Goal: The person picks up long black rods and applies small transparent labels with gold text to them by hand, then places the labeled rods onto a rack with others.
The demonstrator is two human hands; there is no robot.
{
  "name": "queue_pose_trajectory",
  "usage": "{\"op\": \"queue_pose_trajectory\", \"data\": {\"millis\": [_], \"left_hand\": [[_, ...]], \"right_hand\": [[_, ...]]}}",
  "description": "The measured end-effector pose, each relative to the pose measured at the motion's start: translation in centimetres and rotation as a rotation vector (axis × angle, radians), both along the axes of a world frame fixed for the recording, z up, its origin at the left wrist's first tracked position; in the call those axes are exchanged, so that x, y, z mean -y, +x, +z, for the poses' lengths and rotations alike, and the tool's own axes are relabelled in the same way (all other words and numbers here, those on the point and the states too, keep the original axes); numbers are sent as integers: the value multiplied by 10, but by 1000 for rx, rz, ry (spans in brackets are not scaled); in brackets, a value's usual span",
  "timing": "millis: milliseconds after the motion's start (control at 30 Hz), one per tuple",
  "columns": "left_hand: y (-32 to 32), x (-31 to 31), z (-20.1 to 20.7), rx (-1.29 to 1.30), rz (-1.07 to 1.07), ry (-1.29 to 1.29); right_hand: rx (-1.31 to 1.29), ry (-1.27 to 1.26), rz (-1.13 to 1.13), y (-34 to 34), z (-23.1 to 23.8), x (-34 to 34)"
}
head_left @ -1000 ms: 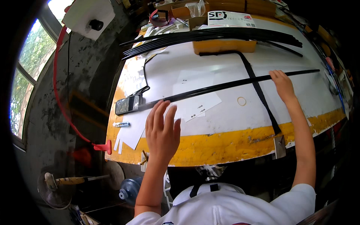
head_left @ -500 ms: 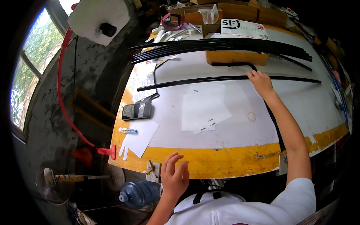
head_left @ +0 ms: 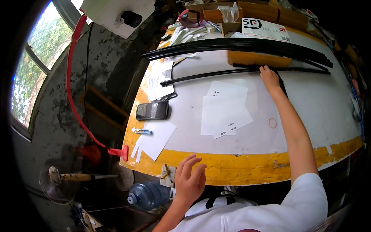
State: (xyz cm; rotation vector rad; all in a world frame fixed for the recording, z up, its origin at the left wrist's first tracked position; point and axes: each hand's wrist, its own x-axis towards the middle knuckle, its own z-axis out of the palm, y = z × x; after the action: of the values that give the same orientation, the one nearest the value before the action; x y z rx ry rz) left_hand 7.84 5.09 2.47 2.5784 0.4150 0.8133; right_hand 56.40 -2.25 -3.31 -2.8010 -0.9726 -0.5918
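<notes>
My right hand [head_left: 272, 80] is stretched across the table, its fingers closed on a long thin black rod [head_left: 201, 76]. The rod lies crosswise, just in front of a bundle of similar black rods [head_left: 232, 45]. That bundle rests over a yellow-brown block [head_left: 251, 58]. A black cord or strap [head_left: 284, 86] runs down beside my right wrist and is partly hidden by my arm. My left hand [head_left: 190, 178] hovers at the table's near edge, fingers apart and holding nothing.
White paper sheets [head_left: 224, 112], a rubber band [head_left: 273, 123], a dark phone-like device [head_left: 152, 111] and a blue-and-white cutter [head_left: 142, 131] lie on the table [head_left: 247, 164]. A printed white box [head_left: 266, 29] stands at the back. A blue water bottle [head_left: 148, 196] is below the near edge.
My right hand has pushed the black rod farther away, up close to the bundle. My left hand stays near the front edge. The whole view has shifted slightly.
</notes>
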Motion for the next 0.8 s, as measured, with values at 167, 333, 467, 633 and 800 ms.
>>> {"op": "queue_pose_trajectory", "data": {"millis": [167, 333, 467, 633, 800], "left_hand": [[-10, -2, 11, 27, -147, -308], [10, 11, 39, 155, -887, -1193], [38, 42, 63, 151, -1618, -1355], [44, 80, 82, 220, -1910, -1519], [37, 112, 93, 155, -2022, -1610]], "right_hand": [[27, 113, 172, -30, 13, 15], [-111, 82, 239, -80, 32, 68], [-264, 124, 251, -141, 52, 111], [-382, 240, 142, -229, 84, 183], [-391, 426, -43, -309, 100, 265]]}}
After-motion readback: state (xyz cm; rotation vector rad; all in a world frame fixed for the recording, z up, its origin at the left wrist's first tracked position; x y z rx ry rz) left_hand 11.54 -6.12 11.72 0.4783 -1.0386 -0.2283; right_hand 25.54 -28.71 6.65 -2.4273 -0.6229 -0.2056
